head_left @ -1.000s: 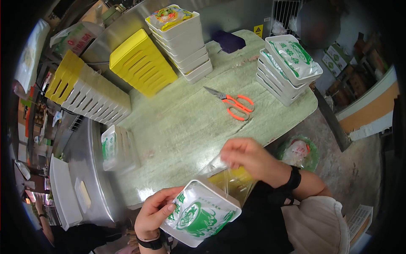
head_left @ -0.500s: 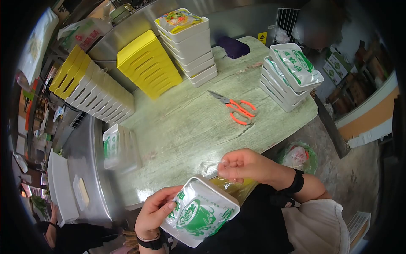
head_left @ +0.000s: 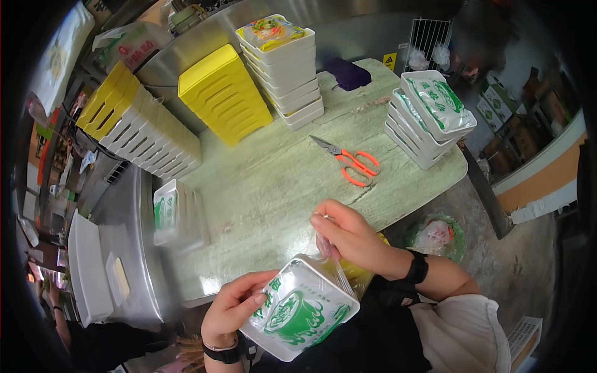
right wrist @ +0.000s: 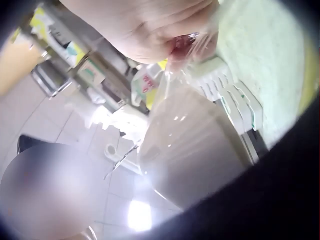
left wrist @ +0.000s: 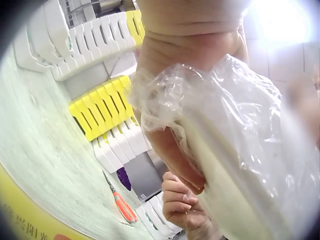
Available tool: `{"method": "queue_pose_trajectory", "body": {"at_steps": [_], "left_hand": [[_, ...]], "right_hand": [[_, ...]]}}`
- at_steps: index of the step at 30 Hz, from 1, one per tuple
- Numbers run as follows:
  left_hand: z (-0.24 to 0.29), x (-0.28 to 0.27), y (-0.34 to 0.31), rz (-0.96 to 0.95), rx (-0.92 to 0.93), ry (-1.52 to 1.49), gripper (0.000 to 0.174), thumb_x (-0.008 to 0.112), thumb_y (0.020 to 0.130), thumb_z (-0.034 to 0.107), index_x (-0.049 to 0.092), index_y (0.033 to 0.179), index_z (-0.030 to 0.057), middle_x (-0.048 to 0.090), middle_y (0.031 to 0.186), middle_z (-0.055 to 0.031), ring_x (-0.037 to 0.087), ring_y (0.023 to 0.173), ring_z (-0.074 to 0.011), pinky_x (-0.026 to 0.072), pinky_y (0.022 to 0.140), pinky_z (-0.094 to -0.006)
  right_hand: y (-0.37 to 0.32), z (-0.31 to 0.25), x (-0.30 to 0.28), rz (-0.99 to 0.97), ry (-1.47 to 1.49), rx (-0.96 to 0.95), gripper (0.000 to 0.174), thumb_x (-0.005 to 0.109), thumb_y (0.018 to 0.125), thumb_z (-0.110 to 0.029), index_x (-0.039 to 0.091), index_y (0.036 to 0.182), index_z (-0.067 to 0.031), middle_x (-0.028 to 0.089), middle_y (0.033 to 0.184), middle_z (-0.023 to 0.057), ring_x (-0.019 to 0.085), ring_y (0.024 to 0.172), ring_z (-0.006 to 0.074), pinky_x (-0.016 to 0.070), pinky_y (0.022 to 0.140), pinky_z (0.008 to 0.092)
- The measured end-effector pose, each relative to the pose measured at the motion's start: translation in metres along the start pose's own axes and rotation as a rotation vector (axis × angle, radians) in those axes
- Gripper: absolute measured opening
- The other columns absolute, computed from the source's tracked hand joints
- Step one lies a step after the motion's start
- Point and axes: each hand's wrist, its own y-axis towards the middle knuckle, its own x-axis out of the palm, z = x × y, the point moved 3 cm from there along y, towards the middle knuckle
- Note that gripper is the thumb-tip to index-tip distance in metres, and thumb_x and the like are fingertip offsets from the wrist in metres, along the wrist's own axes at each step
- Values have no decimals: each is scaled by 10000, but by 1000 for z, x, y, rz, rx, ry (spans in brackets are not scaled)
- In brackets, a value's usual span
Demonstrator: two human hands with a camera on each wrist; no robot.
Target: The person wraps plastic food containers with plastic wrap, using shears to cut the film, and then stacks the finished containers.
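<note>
My left hand (head_left: 233, 308) grips the left side of a white plastic tray (head_left: 287, 359), tilted near my body. In it lies a shiny packet (head_left: 297, 314) with green print. A clear plastic bag (left wrist: 235, 100) wraps round the tray in the left wrist view. At the tray's far right corner my right hand (head_left: 351, 239) grips the bag's gathered end with curled fingers. In the right wrist view the clear film (right wrist: 172, 87) runs taut from that hand to the tray (right wrist: 200, 145). Something yellow (head_left: 354, 275) shows through the film beside the tray.
Scissors (head_left: 351, 165) with orange handles lie on the green table (head_left: 249, 199). Tray stacks stand around: white with green packets (head_left: 435, 118), white (head_left: 283, 74), yellow (head_left: 224, 93), yellow-and-white (head_left: 143, 130), clear-looking (head_left: 177, 214). A purple cloth (head_left: 348, 73) lies at the back.
My right hand has moved slightly up and left and now holds the film bunched rather than spread. My left hand keeps its hold on the tray. The head view has shifted slightly.
</note>
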Motion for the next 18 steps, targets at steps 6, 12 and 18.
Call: {"method": "queue_pose_trajectory", "body": {"at_steps": [6,12,18], "left_hand": [[-3,4,4,-32,-3,-5,427,568,932,68,490,1329,-66,623,1197,-112,577,1096,-163,436,957,-283],[10,14,18,-134,170,131,638,551,952,182,253,1471,-42,414,1422,-167,386,1324,-215,326,1069,-327],[6,17,39,-561,-31,-113,683,467,1000,256,114,1526,2,385,1448,-170,345,1358,-221,215,1123,-335]], "right_hand": [[14,54,31,-124,113,154,215,521,985,-287,548,933,-80,549,765,-15,540,679,69,451,611,230],[-4,63,53,-331,597,533,218,547,967,-306,598,979,-94,603,844,4,578,769,88,476,709,250],[-24,48,64,-470,818,769,225,555,968,-295,610,996,-79,635,917,18,600,847,107,485,757,265]]}}
